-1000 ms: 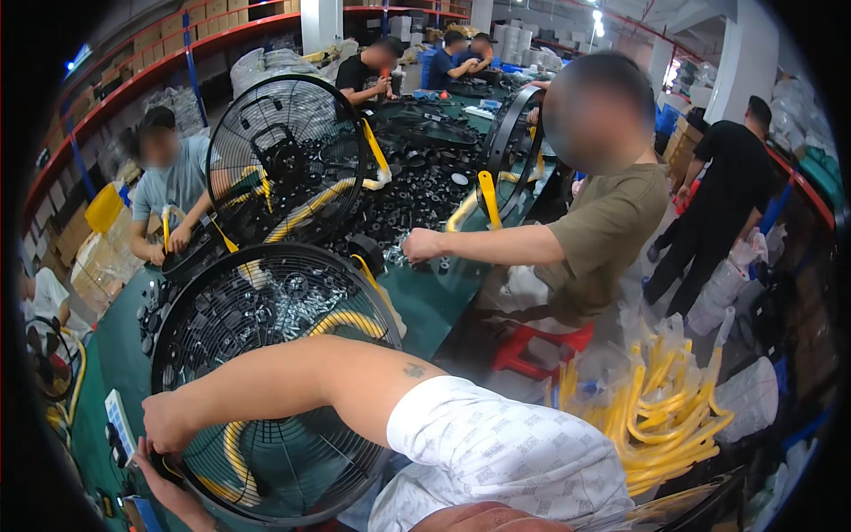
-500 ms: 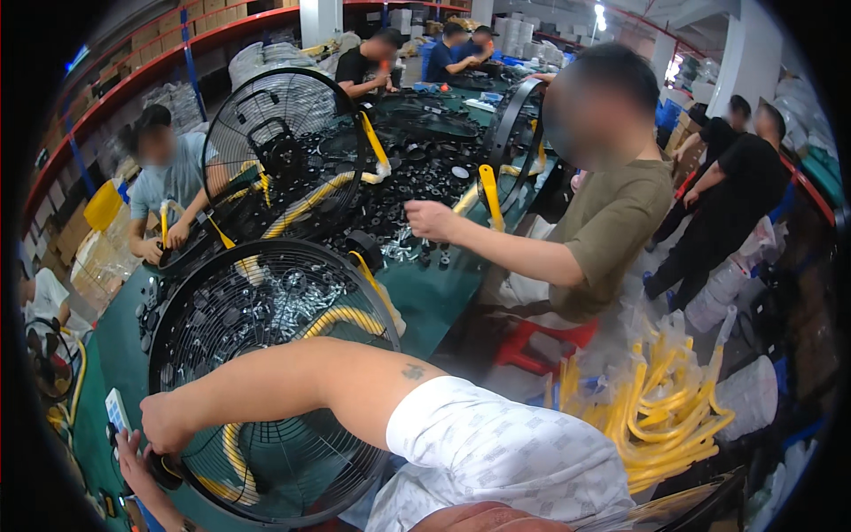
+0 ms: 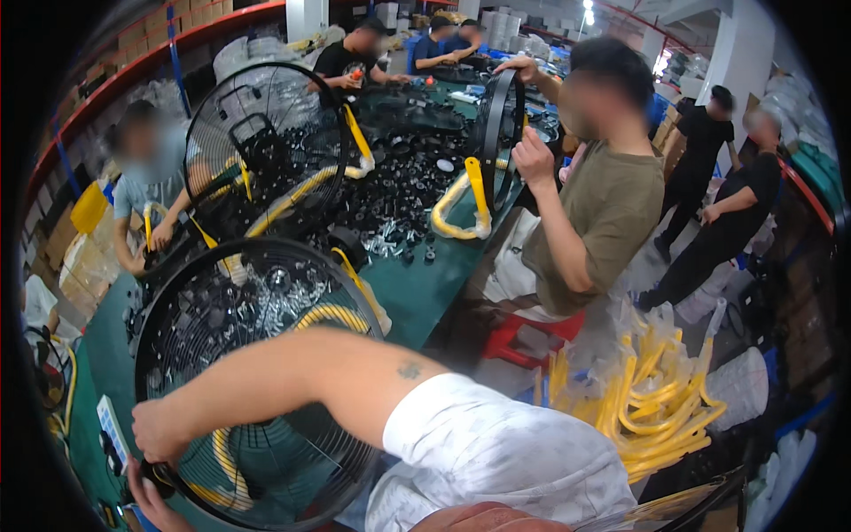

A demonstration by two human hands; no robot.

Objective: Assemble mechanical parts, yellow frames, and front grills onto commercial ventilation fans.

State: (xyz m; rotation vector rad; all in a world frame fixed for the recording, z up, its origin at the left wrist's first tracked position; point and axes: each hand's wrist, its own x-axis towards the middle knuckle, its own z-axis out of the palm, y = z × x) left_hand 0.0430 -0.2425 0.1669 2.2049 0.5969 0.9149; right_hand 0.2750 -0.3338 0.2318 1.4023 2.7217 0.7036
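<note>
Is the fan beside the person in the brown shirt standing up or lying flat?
Standing up: the black fan is seen nearly edge-on, above the green table, a hand at its top.

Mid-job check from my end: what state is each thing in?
Right hand: curled at the near fan frame, hold unclear
Left hand: beside that frame, hold unclear
Near fan frame: green table visible through its wires
Power strip: on the table, power unclear
Far fan frame: standing on edge
Screws: loose, scattered
Yellow tubes: heaped, partly wrapped in clear plastic
</note>
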